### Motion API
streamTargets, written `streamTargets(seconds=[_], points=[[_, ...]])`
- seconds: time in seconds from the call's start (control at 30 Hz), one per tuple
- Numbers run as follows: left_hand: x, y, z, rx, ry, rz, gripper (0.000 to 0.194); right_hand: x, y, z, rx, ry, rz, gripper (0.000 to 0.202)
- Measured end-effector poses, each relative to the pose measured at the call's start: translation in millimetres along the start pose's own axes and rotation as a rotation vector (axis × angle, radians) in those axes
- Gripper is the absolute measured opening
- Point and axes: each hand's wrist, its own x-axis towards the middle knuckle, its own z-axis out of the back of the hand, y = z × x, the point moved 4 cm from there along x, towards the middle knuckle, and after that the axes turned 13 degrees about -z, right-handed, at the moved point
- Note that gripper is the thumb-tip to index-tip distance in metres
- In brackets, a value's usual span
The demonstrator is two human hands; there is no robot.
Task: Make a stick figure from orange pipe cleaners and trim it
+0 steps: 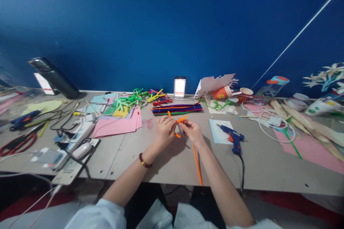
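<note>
1. Nearest, low centre of the frame, an orange strip ran straight over the counter, seemingly unshaped (whether it joined the held piece, I couldn't tell).
2. Right of centre, the glue gun lay unheld.
3. Mid-frame, the left hand and right hand pinched a crossed orange piece in their fingers, apparently part-formed, ends sticking out.
4. Beyond, the coloured bundle lay gathered, largely unused.

Plain blue wall, pink paper, blue-and-orange glue gun
</note>
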Motion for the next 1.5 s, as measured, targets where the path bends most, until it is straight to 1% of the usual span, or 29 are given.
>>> streamTargets(seconds=[0.1, 0.17, 0.3, 0.37, 0.43, 0.53, 0.6, 0.67, 0.73, 0.77, 0.83, 0.9, 0.97, 1.0, 1.07, 1.17, 1.2, 1.27, 1.33, 1.4, 1.43, 1.5], points=[[1.2, 7.4, -2.9, -0.265, 0.028, 0.154, 0.014, -1.1, 3.4, 1.9, -0.011, -0.02, 0.03, 0.032], [1.2, 11.2, -6.1, -0.508, 0.061, 0.305, 0.016, -0.6, 4.1, 3.2, -0.015, -0.019, 0.032, 0.031], [-1.9, 9.1, -13.2, -1.043, 0.124, 0.654, 0.021, 0.6, 4.2, 3.4, 0.03, 0.052, 0.025, 0.027], [-4.1, 6.5, -15.6, -1.239, 0.133, 0.785, 0.022, -0.7, 5.3, 2.1, 0.052, 0.091, 0.028, 0.024], [-6.4, 5.8, -17.8, -1.361, 0.147, 0.843, 0.023, -3.6, 7.1, 0.4, 0.071, 0.12, 0.018, 0.022], [-9.9, 7.1, -22.3, -1.466, 0.2, 0.832, 0.023, -9.9, 11.5, -3.1, 0.106, 0.166, 0.003, 0.022], [-12.3, 8.5, -25.7, -1.475, 0.239, 0.826, 0.023, -12.8, 13.3, -5.3, 0.134, 0.197, -0.016, 0.023], [-13.4, 10.0, -28.2, -1.439, 0.249, 0.829, 0.023, -12.3, 12.2, -5.2, 0.168, 0.188, -0.049, 0.025], [-12.2, 12.1, -28.6, -1.363, 0.231, 0.817, 0.025, -8.2, 9.0, -2.1, 0.202, 0.116, -0.075, 0.03], [-10.7, 14.2, -27.4, -1.299, 0.2, 0.801, 0.028, -5.5, 7.0, 0.2, 0.211, 0.066, -0.08, 0.033], [-7.2, 20.3, -22.0, -1.153, 0.097, 0.763, 0.037, -0.4, 3.3, 3.6, 0.205, -0.013, -0.086, 0.038], [-4.3, 26.4, -14.5, -1.048, -0.03, 0.734, 0.042, 2.6, 1.5, 5.1, 0.193, -0.054, -0.073, 0.04], [-2.4, 29.8, -7.3, -0.982, -0.13, 0.698, 0.041, 2.6, 1.5, 6.0, 0.183, -0.087, -0.039, 0.04], [-1.5, 29.6, -4.2, -0.939, -0.148, 0.666, 0.039, 1.7, 1.9, 6.6, 0.173, -0.111, -0.021, 0.039], [0.7, 24.6, 0.4, -0.805, -0.109, 0.558, 0.032, -0.7, 2.4, 7.6, 0.138, -0.16, 0.002, 0.037], [3.0, 9.9, 2.5, -0.532, 0.021, 0.318, 0.026, -3.5, 2.5, 7.7, 0.085, -0.194, 0.016, 0.035], [2.9, 5.1, 3.5, -0.416, 0.024, 0.231, 0.027, -3.9, 2.5, 7.4, 0.074, -0.199, 0.021, 0.034], [1.5, -2.8, 6.5, -0.152, -0.037, 0.072, 0.033, -4.2, 2.6, 7.5, 0.052, -0.222, 0.036, 0.033], [-0.9, -9.3, 7.2, 0.06, -0.093, -0.072, 0.031, -3.8, 2.4, 8.2, 0.037, -0.254, 0.052, 0.031], [-2.7, -13.7, 4.9, 0.174, -0.103, -0.186, 0.023, -3.0, 1.7, 9.7, 0.034, -0.287, 0.068, 0.029], [-3.0, -14.8, 3.3, 0.206, -0.097, -0.222, 0.018, -2.6, 1.2, 10.7, 0.033, -0.303, 0.078, 0.028], [-2.9, -14.8, 0.3, 0.26, -0.071, -0.239, 0.011, -1.9, -0.5, 12.3, 0.026, -0.33, 0.096, 0.026]])
